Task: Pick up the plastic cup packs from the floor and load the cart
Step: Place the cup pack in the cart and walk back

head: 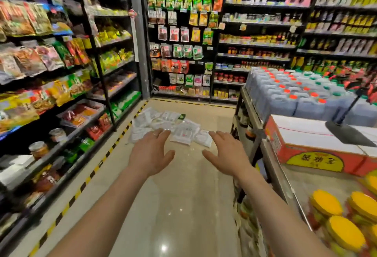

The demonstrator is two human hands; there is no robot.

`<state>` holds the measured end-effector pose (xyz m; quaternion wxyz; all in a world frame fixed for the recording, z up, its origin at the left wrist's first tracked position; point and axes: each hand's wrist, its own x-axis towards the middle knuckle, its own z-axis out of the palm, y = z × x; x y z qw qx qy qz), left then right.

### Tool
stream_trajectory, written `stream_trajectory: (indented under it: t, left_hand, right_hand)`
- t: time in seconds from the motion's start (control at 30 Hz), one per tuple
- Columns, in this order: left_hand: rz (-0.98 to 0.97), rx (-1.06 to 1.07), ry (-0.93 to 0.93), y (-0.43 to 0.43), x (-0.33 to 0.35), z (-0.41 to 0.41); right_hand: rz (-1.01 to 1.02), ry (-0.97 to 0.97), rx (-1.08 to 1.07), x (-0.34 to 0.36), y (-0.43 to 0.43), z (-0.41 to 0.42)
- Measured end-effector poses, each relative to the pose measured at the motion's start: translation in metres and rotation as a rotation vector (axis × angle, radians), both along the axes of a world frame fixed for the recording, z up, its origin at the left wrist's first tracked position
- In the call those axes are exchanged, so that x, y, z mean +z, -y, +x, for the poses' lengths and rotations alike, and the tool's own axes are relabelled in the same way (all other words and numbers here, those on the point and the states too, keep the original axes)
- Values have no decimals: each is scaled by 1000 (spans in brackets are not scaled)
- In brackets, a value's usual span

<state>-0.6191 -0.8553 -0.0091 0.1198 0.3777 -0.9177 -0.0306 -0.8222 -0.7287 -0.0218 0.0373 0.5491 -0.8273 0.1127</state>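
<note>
Several plastic cup packs (169,127) are heaped on the floor (183,195) beside the striped shelf line; left hand (152,154) and right hand (226,154) are extended toward them, fingers spread and empty, presumably readied for scooping; no cart is identified.

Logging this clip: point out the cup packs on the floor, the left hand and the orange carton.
Cup packs (183,132), head view, on a clear pack mid-pile.
Left hand (151,154), head view, back of hand.
Orange carton (318,154), head view, front face.

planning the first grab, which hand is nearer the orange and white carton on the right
Right. The right hand hovers open just left of the carton; the left hand is farther left, over the aisle floor.
</note>
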Motion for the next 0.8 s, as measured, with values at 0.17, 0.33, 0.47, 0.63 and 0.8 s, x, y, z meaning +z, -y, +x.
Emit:
stream_trajectory:
  t: [0.17, 0.33, 0.47, 0.63, 0.8]
  left_hand:
    - [-18, -66, 71, 121, 10, -40]
    - [-12, -132, 80, 222, 3, -96]
    - [-20, -172, 90, 306, -21, -152]
    - [12, -163, 130, 424, -51, -242]
    - [55, -158, 122, 526, -54, -325]
  right_hand:
    - [-24, 58, -78, -3, 112, -24]
    - [-26, 105, -137, -15, 205, -68]
    - [-15, 113, -169, -39, 282, -123]
    - [-7, 160, -191, -68, 394, -217]
    - [43, 207, -191, -76, 499, -296]
